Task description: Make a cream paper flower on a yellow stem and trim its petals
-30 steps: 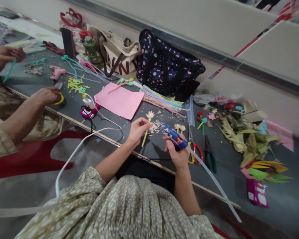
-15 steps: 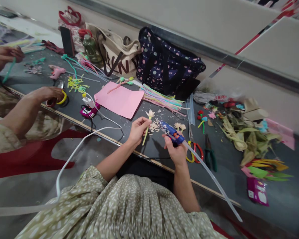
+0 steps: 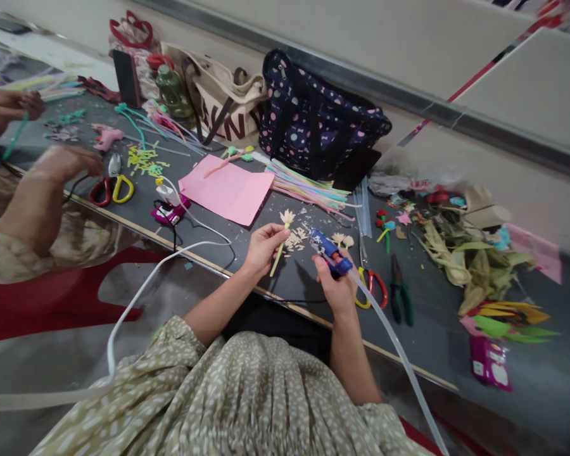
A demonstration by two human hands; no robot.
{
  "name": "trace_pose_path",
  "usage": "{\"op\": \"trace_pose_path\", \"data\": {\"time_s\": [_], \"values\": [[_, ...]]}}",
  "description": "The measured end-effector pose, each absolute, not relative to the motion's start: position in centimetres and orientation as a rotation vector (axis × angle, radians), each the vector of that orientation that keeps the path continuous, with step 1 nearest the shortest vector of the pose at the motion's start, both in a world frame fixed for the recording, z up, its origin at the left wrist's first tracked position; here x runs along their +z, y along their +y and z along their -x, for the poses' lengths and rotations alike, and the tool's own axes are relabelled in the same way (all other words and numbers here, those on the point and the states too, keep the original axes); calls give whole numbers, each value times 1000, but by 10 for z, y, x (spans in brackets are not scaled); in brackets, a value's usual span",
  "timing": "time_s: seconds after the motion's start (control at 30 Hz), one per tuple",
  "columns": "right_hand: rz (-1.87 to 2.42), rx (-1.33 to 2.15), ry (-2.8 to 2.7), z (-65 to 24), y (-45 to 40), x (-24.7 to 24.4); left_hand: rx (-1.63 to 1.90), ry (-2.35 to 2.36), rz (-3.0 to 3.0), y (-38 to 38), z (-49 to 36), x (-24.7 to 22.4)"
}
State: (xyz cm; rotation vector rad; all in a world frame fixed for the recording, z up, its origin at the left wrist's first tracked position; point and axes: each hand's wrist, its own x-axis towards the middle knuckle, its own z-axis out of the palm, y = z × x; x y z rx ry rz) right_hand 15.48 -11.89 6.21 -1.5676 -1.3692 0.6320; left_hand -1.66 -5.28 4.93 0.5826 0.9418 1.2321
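Between the thumb and fingers of my left hand (image 3: 265,247) is a small craft flower (image 3: 287,218) with cream petals and a yellow-green stem that points down toward me. My right hand (image 3: 336,285) grips a blue hot glue gun (image 3: 329,249), its nozzle aimed at the flower but apart from it. A long clear glue stick (image 3: 399,339) trails from the gun's back end. Cream cut bits (image 3: 295,240) lie on the table between my hands. Two more cream flower heads (image 3: 342,240) rest just behind the gun, partly hidden by it.
Scissors (image 3: 377,291) and pliers (image 3: 398,294) lie right of my right hand. Pink paper (image 3: 228,190) and pipe cleaners (image 3: 308,190) lie beyond my left. Bags (image 3: 318,120) stand along the wall. A white cord (image 3: 171,256) crosses the table edge. At left, a co-worker's hands (image 3: 64,161) hover near other scissors (image 3: 116,187).
The co-worker's near hand has let go of the scissors and pulled back left; they now lie on the table. My flower has turned slightly, and the glue gun has barely shifted.
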Motion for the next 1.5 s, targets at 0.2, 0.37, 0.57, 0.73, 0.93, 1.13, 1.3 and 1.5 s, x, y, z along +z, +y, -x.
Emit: {"op": "trace_pose_path", "data": {"time_s": [0.2,0.37,0.57,0.73,0.93,1.13,1.3,1.5], "values": [[1550,670,-1343,-156,-119,61,1350,1049,-635,-51,15,49],[1542,680,-1337,-157,-120,62,1463,1124,-791,-50,14,49],[1509,700,-1330,-156,-121,63,1511,1141,-885,-50,14,48],[1494,718,-1325,-154,-122,63,1350,1054,-685,-50,16,49],[1530,665,-1386,-155,-123,58,1261,950,-524,-49,18,48],[1607,604,-1454,-155,-123,55,1225,908,-486,-48,18,45],[1597,574,-1434,-155,-124,55,1215,914,-490,-49,19,45],[1581,584,-1433,-152,-125,61,1206,923,-487,-50,18,48]]}}
